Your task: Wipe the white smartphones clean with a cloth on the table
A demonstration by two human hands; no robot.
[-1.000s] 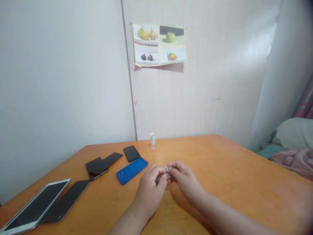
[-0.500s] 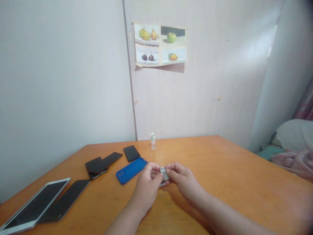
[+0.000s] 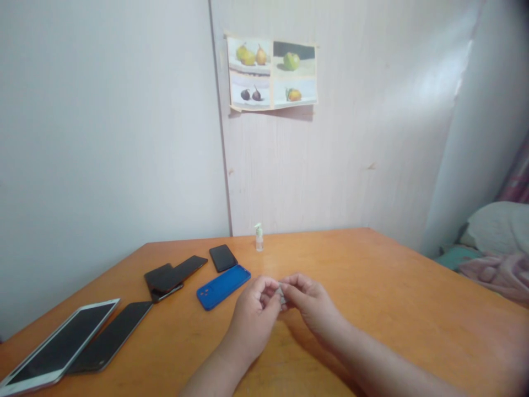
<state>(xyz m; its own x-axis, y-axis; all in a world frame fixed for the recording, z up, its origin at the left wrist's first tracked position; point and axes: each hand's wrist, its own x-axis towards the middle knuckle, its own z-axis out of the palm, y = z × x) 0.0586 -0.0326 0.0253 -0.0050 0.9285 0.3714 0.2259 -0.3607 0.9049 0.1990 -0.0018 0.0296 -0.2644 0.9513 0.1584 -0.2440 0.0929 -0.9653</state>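
My left hand (image 3: pixel 257 315) and my right hand (image 3: pixel 311 303) meet above the front middle of the table. Between their fingertips they pinch a small light grey piece (image 3: pixel 282 298). The fingers cover most of it, so its kind cannot be made out. Both hands are closed, thumbs toward each other. A blue phone case (image 3: pixel 223 288) lies on the table just left of my left hand, apart from it.
The wooden table (image 3: pixel 372 320) carries a black phone (image 3: pixel 223 258), stacked dark phones (image 3: pixel 182 273), another dark phone (image 3: pixel 113 336) and a white-framed tablet (image 3: pixel 61 344) at left. A small pump bottle (image 3: pixel 259 238) stands near the wall.
My left fingers have closed further over the grey piece, which shows less now. A pale-edged flat thing below it is no longer visible. The objects on the table have not moved.
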